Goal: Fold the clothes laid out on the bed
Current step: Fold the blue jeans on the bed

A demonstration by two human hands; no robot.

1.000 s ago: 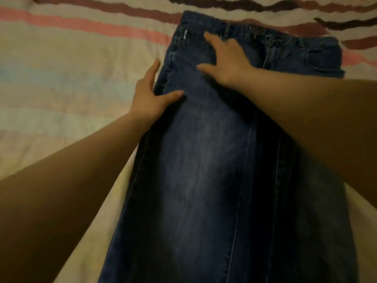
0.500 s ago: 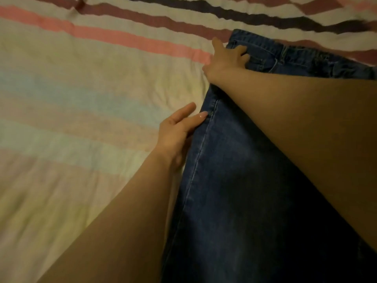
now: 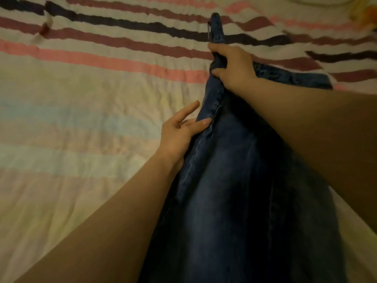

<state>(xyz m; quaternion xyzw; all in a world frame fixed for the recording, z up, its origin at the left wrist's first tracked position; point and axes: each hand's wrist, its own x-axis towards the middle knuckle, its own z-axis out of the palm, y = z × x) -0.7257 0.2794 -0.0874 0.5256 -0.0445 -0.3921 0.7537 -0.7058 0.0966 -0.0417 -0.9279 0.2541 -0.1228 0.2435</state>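
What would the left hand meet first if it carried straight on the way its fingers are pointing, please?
Probably the raised edge of the jeans: the left hand points up and right, its fingertips already at the side seam. Depth is hard to judge from one view.

The dark blue denim jeans (image 3: 234, 201) run off the bottom edge of the view, so their legs and hems stay out of sight. The right forearm covers much of their far right side, and deep shadow there swallows the seams. The right hand (image 3: 234, 67) wraps the bunched waistband; its fingertips are tucked behind the cloth, and the button or fly cannot be made out. The left hand (image 3: 179, 133) has its lower fingers hidden under the jeans' side edge. At the top right corner a blurred yellow-orange object (image 3: 367, 15) is cut off, unidentifiable. The striped bedspread (image 3: 81, 99) continues beyond every edge.
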